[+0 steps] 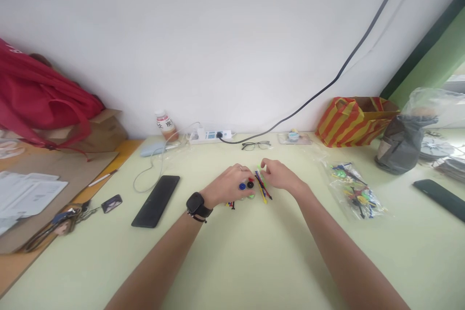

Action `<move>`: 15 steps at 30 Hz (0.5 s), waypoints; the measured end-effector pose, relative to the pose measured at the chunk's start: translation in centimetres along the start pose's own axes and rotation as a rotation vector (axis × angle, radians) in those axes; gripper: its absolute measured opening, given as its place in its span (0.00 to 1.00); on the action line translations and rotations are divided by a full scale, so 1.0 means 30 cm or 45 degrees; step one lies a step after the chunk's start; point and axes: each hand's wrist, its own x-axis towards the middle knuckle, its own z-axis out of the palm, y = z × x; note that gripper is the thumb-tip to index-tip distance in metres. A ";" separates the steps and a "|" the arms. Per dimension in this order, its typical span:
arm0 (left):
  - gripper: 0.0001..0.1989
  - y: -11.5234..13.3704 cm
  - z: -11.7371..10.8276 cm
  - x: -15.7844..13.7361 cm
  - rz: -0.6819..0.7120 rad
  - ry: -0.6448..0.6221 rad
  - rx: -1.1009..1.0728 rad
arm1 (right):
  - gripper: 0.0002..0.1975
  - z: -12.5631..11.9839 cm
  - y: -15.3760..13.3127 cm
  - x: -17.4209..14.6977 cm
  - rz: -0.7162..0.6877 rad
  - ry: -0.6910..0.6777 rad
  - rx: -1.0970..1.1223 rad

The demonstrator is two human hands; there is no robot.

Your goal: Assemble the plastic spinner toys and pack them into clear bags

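Observation:
Small round plastic pieces in blue, black, red and green lie under and beside the fingers of my left hand (232, 184). Those fingers curl down around the blue disc (242, 186) and the black disc (250, 185), and what they pinch is partly hidden. Just right of them lies a loose bunch of thin coloured plastic sticks (262, 188), yellow, blue, red and black. My right hand (281, 174) bends its fingers at the upper end of this bunch, close to a bright green piece; its grip is too small to make out. More small coloured pieces (231, 205) show below my left hand.
Clear bags of coloured plastic parts (361, 198) lie to the right. A black phone (156, 201) rests on the left. Glasses (256, 145), a power strip (210, 136) and a bottle (166, 126) stand along the wall. A striped bag (348, 123) sits at the back right.

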 end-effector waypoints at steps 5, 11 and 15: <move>0.23 -0.036 -0.038 -0.027 -0.009 -0.029 0.048 | 0.03 0.010 0.022 0.024 -0.002 0.078 -0.028; 0.27 -0.084 -0.058 -0.043 -0.086 -0.117 0.057 | 0.04 0.018 0.056 0.030 -0.017 0.024 -0.045; 0.26 -0.103 -0.049 -0.043 -0.104 -0.117 0.033 | 0.05 0.011 0.069 0.035 -0.013 0.029 -0.056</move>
